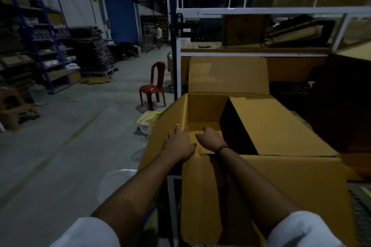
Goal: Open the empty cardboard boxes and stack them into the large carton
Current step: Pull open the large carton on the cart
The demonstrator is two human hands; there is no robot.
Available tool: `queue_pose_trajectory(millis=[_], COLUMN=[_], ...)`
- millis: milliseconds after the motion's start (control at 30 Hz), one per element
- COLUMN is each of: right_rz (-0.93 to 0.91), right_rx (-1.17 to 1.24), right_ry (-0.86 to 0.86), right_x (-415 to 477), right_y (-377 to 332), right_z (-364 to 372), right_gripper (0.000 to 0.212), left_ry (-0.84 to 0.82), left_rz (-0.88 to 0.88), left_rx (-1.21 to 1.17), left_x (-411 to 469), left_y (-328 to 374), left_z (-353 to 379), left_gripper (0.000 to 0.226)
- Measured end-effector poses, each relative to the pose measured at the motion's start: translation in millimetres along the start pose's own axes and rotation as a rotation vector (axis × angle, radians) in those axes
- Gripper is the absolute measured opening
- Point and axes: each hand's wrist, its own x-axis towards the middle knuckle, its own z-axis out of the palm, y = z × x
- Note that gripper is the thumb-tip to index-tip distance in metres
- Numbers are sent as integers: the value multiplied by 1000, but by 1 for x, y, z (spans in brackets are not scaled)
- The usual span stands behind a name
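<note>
- The left hand (178,144) lies flat, fingers spread, on the left flap of the large carton (291,182) at centre frame.
- The right hand (210,138) reaches inside with curled fingers; whether it grips anything is unclear.
- A smaller box (271,124) fills the carton's right half.

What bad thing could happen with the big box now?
1. The smaller brown cardboard box fills the right side of the large brown cardboard carton and seems to sit crooked, so later boxes may not stack flat.
2. The left hand rests on the carton's outward-leaning side flap; pushing hard there might crease it or tip the carton.
3. The right hand reaches inside in dim light, so it could get pinched against that box.
</note>
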Motion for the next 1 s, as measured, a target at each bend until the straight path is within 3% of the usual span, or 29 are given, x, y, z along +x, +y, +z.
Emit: queue_pose_trajectory(millis=[67, 133, 333, 433, 533, 733, 833, 1000], right_rz=[216, 380, 254, 170, 53, 121, 163, 308], right_rx=[-156, -251, -308, -317, -431, -695, -832, -723], right_ry=[15, 58, 219, 253, 400, 445, 468, 365], right_x=[16, 16, -6, -13, -16, -17, -14, 1], right_y=[22, 38, 55, 61, 79, 139, 174, 219], right_z=[-10, -23, -73, -109, -147, -211, -229, -246], right_gripper=[39, 57, 84, 84, 74, 81, 74, 58], left_ry=[53, 85, 113, 94, 61, 21, 13, -12], left_rz=[29, 73, 180, 246, 330, 426, 448, 464], left_rx=[29, 54, 28, -7, -10, -72, -87, -22], left_x=[1, 3, 14, 20, 24, 19, 17, 20], left_y=[9, 21, 82, 126, 173, 255, 281, 310], left_z=[0, 2, 12, 19, 27, 54, 69, 86], left_gripper=[76, 74, 72, 70, 70, 73, 69, 64])
